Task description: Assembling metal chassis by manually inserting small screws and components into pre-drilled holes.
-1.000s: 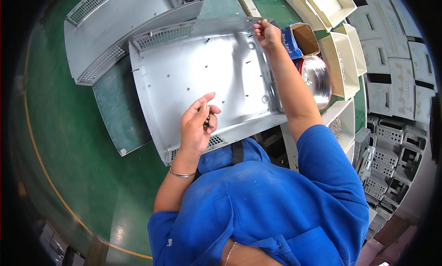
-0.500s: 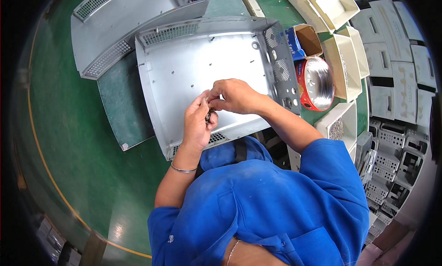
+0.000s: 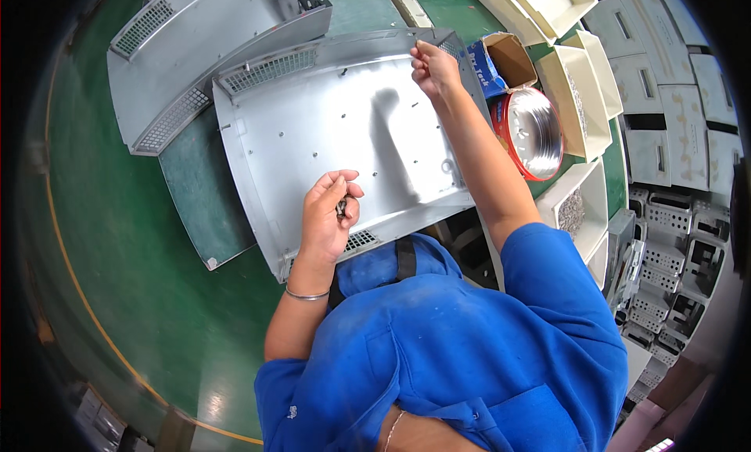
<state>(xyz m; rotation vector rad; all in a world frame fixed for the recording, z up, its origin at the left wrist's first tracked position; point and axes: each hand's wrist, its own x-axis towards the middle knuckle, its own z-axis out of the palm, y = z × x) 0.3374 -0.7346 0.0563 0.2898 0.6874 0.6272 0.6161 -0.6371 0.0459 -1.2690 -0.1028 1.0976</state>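
At the green table's [image 3: 202,206] near edge, over a sheet-metal chassis [image 3: 258,182] already bearing studs [image 3: 315,155], seemingly unplaced fasteners [image 3: 342,209] are being cupped by the left hand [image 3: 323,213], while the right hand [image 3: 435,69], pinched, contents unclear, is being held near the chassis's far right corner.

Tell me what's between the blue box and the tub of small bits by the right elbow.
In the head view, a round red tin stands between the blue box and that tub.
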